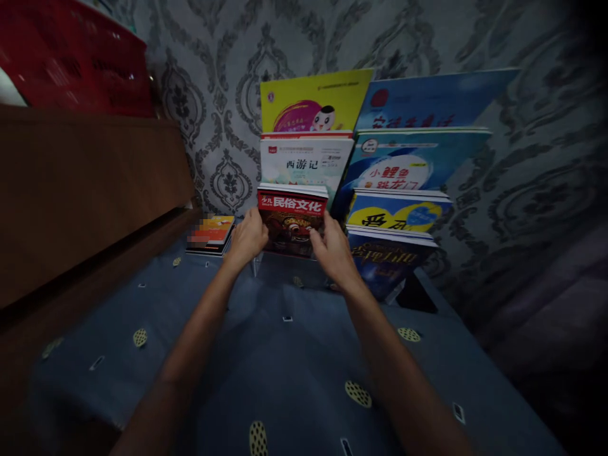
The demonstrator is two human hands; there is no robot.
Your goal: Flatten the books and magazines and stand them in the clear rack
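Observation:
A dark red book (pixel 295 227) with white lettering stands upright at the front of a tiered stand, other thin books just behind its top edge. My left hand (pixel 249 235) grips its left edge, fingers curled behind. At its right edge my right hand (pixel 332 248) is closed on the same book, thumb on the cover. A white book (pixel 304 158) rises behind it, and a yellow book (pixel 316 95) stands at the back. To the right are a dark blue book (pixel 387 263), a yellow and blue book (pixel 396 212) and taller blue books (pixel 408 158).
Left of the stand lies a small stack of books (pixel 211 234) with an orange cover. A brown wooden cabinet (pixel 90 196) borders the left side, with a red basket (pixel 76 63) on top. Patterned wallpaper (pixel 228 171) is behind; a dark blue cloth (pixel 285 380) covers the table.

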